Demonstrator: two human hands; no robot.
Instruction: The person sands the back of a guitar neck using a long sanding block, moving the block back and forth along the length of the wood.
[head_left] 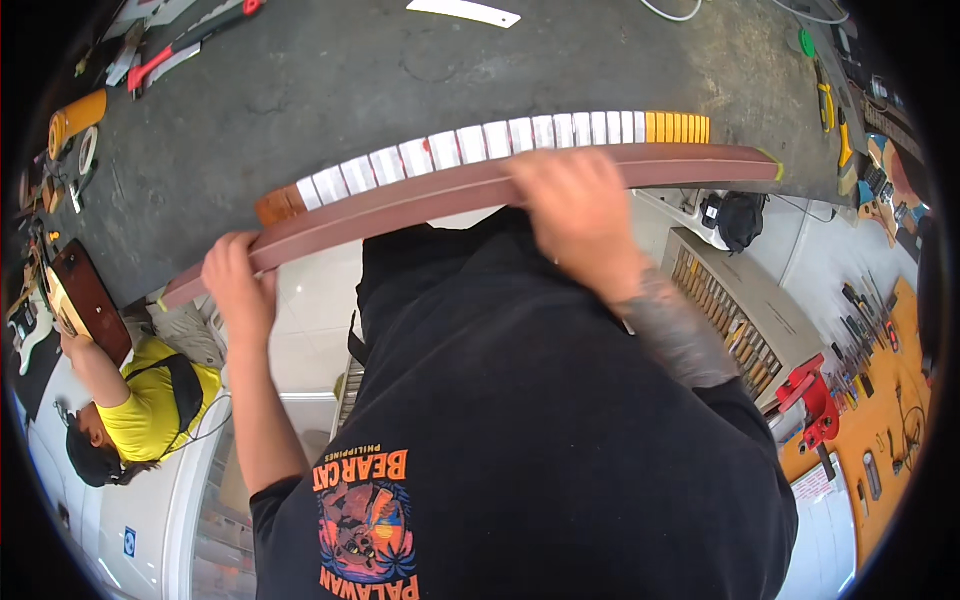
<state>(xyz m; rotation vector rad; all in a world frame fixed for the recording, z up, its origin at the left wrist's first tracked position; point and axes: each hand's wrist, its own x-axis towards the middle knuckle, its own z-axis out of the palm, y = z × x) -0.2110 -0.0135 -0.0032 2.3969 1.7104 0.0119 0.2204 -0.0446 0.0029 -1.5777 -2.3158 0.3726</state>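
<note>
A long, straight reddish-brown bar (430, 193) lies along the front edge of the workbench; the fisheye view bends it. My left hand (240, 285) is wrapped round the bar near its left end, fingers over the top and thumb on the near side. Right of the middle, my right hand (578, 205) grips the bar from above, slightly blurred by motion. Just beyond the bar runs what looks like a guitar fretboard (500, 138), its narrowing spaces covered in white and, at the right, in yellow. Its left end (280, 205) is bare brown. The bar hides its near side.
The dark workbench (330, 90) carries a red-handled tool (165, 65), a white strip (465, 12) and yellow-handled tools (826, 105). At left, a person in yellow (150, 405) works by a dark brown board (88, 292). A rack of wooden-looking pieces (740, 335) stands right of me.
</note>
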